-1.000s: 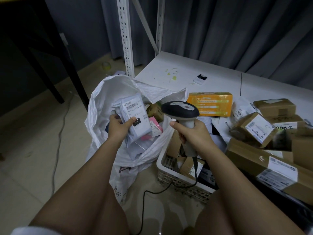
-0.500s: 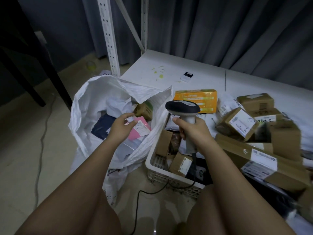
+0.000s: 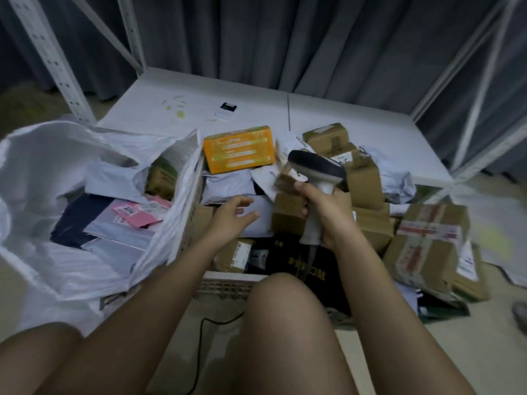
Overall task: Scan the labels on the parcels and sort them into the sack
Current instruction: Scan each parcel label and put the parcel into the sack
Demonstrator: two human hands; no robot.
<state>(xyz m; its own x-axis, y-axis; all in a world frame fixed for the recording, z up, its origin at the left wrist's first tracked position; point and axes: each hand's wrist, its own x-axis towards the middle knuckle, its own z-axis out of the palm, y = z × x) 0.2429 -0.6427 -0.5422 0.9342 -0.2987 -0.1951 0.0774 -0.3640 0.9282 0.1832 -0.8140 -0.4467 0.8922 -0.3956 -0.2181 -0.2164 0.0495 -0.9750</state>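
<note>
A white sack (image 3: pixel 57 172) gapes open at the left, with a pink parcel (image 3: pixel 134 215), grey mailers and a dark parcel inside. My left hand (image 3: pixel 232 216) hovers empty, fingers relaxed, over a grey mailer (image 3: pixel 259 218) in the white basket (image 3: pixel 225 283) right of the sack. My right hand (image 3: pixel 323 212) grips the handle of a barcode scanner (image 3: pixel 315 171), its dark head raised above the cardboard parcels (image 3: pixel 368 183). An orange box (image 3: pixel 239 148) lies behind the basket.
A large taped carton (image 3: pixel 427 243) and more boxes pile up at the right. A low white shelf board (image 3: pixel 256 106) carries a small black-and-white device (image 3: pixel 225 111). Metal rack posts (image 3: pixel 51 58) stand behind. The scanner cable (image 3: pixel 199 352) trails between my knees.
My left hand let go of the white labelled parcel into the sack, then swung right, empty, to the basket. My head turned right. The scanner stays in my right hand.
</note>
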